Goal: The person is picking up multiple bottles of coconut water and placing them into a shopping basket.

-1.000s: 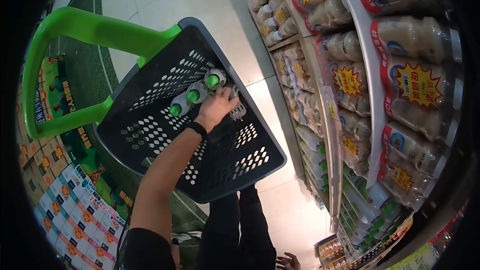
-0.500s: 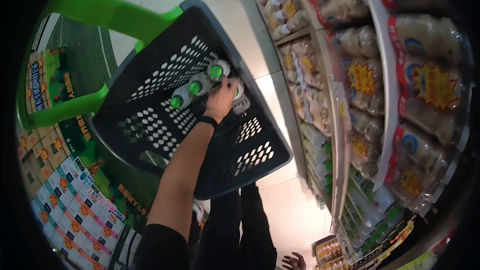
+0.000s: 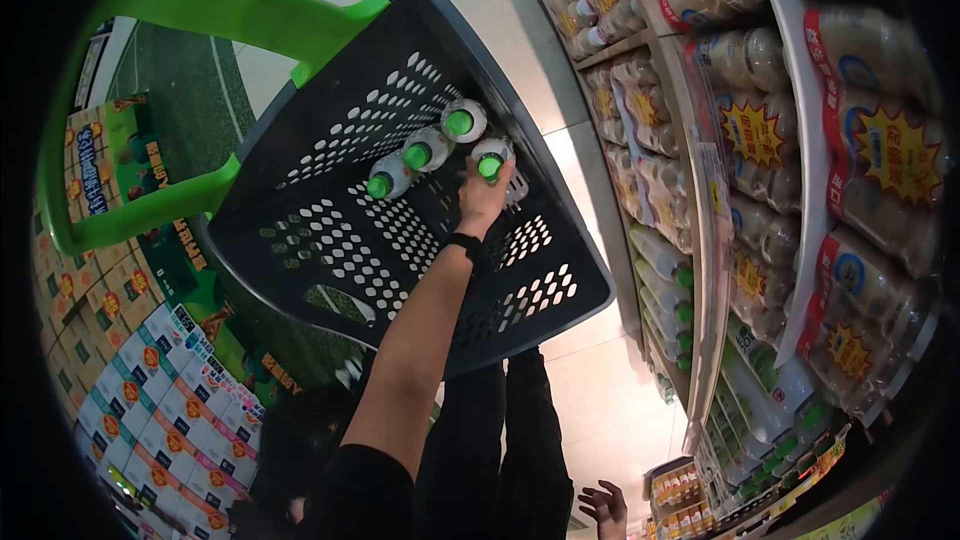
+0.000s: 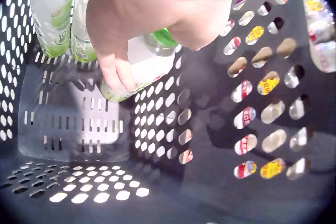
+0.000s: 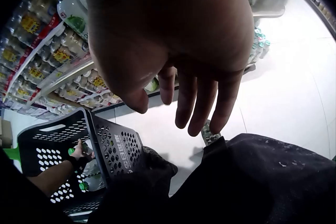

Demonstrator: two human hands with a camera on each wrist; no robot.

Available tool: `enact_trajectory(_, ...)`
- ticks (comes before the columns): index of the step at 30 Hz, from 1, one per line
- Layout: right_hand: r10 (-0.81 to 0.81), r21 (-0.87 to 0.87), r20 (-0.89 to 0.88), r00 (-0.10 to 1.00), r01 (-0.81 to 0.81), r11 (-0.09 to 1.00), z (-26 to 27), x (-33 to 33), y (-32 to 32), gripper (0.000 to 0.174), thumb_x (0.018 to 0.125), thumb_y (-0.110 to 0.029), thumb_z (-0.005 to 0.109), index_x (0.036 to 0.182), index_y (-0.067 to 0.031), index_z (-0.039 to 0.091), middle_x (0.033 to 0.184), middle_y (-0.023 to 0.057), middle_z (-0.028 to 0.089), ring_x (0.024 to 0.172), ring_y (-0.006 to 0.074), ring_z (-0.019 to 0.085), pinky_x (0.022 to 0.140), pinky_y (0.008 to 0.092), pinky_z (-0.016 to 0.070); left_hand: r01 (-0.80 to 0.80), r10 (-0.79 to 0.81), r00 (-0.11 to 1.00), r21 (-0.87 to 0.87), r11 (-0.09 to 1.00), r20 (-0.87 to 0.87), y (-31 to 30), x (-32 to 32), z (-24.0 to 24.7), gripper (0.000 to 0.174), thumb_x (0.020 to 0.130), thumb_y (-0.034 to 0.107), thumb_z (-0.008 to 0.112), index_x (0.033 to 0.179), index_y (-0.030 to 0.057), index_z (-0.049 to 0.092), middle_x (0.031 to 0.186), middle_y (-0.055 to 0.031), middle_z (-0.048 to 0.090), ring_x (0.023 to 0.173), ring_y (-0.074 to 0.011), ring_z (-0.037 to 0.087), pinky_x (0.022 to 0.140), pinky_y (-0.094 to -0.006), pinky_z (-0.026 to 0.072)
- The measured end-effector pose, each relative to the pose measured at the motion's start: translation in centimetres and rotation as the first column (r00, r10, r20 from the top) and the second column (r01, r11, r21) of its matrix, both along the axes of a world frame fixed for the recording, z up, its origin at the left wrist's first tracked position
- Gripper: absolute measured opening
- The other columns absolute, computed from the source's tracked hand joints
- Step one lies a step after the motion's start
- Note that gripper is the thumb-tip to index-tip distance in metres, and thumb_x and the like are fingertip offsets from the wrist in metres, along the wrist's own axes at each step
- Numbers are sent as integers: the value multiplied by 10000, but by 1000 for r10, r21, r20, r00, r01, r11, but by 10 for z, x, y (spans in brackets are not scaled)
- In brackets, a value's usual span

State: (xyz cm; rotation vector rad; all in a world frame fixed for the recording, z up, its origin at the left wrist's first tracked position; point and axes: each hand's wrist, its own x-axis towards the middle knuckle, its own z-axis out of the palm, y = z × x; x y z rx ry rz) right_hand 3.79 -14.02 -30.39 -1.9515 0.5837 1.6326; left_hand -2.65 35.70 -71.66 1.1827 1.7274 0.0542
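Observation:
My left hand point(image 3: 484, 202) reaches down into a dark grey shopping basket point(image 3: 580, 275) and grips a white, green-capped bottle point(image 3: 494, 149). In the left wrist view the fingers point(image 4: 125, 74) curl round this bottle's tilted body, and its base is near the slotted basket floor point(image 4: 79, 129). Beside it, three more green-capped bottles point(image 3: 417, 154) stand in a row along the basket's wall. My right hand point(image 3: 605, 508) hangs low beside my leg, its fingers loosely bent and holding nothing. Its palm and fingers fill the upper part of the right wrist view.
The basket has a green handle point(image 3: 240, 5). Shelves on the right hold plastic-wrapped packs of bottles point(image 3: 755, 135), with green-capped bottles point(image 3: 665, 290) lower down. Stacked cartons point(image 3: 150, 410) stand at left. Pale tiled floor point(image 3: 575, 380) lies between basket and shelves.
My left hand has shifted from over the bottles to the one nearest the shelf-side wall, whose cap now shows in its grip. The basket sits further right in the head view.

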Motion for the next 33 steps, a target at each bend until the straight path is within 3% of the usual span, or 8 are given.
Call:
enact_trajectory(4, 19, 14, 12, 1000, -19, 1000, -4, 6, 7, 541, 1002, -326, 595, 1440, -75, 400, 1286, 189, 600, 1141, 308, 620, 941, 437, 542, 193, -189, 973, 20, 981, -131, 13, 12, 2, 977, 865, 503, 649, 1500, -103, 220, 1167, -346, 629, 1115, -458, 620, 966, -448, 508)
enact_trajectory(15, 57, 109, 13, 998, -59, 992, -2, 9, 8, 530, 1013, -347, 577, 1438, -79, 409, 1305, 189, 592, 1171, 294, 603, 958, 433, 523, 247, -238, 968, 139, 959, -76, 19, -11, 42, 817, 823, 343, 709, 1439, -59, 354, 1143, -297, 654, 1094, -439, 626, 939, -454, 510)
enact_trajectory(18, 39, 180, 38, 999, -45, 983, -5, 16, -10, 523, 1016, -346, 570, 1437, -78, 411, 1306, 185, 593, 1170, 292, 604, 956, 431, 523, 281, -289, 957, 167, 945, 27, 3, -23, 70, 675, 840, 306, 691, 1394, 27, 424, 1136, -301, 650, 1081, -461, 615, 915, -483, 514)
enact_trajectory(23, 20, 247, 155, 988, -58, 967, 3, 39, -38, 481, 1035, -332, 533, 1436, -92, 421, 1304, 148, 599, 1163, 280, 607, 957, 423, 519, 289, -333, 938, 322, 902, 92, -45, -43, 164, 569, 894, 318, 689, 1280, -77, 552, 1138, -298, 642, 1008, -380, 673, 836, -408, 550)
enact_trajectory(26, -2, 309, 266, 964, -83, 948, 17, 62, -52, 503, 1043, -341, 513, 1466, -101, 383, 1308, 141, 596, 1179, 271, 601, 972, 436, 513, 292, -359, 929, 415, 862, 92, -89, -58, 217, 557, 899, 332, 697, 1264, -73, 582, 1011, -245, 666, 806, -342, 680, 736, -391, 540)
enact_trajectory(28, -163, 305, 422, 892, 29, 952, 40, 82, -22, 395, 984, -228, 631, 1308, -35, 511, 1068, 145, 670, 968, 227, 674, 844, 366, 559, 277, -379, 912, 442, 853, 158, -117, -60, 267, 497, 894, 264, 715, 1266, -42, 593, 1055, -245, 654, 817, -333, 689, 753, -384, 540)
enact_trajectory(31, -254, 435, 656, 710, -81, 897, 83, 107, -29, 238, 999, -151, 597, 1187, -8, 567, 958, 117, 684, 894, 206, 681, 839, 347, 558, 234, -300, 897, 226, 946, 325, -163, -70, 305, 412, 915, 186, 706, 1264, -14, 615, 1120, -186, 655, 895, -227, 696, 755, -319, 558)
enact_trajectory(33, -372, 501, 742, 557, -93, 860, 117, 117, -39, 174, 1003, -106, 582, 1132, 11, 586, 925, 108, 695, 878, 185, 680, 821, 324, 557, 310, -426, 850, 361, 879, 308, -192, -71, 329, 368, 936, 127, 678, 1261, -33, 611, 1139, -166, 668, 920, -191, 680, 790, -303, 560)
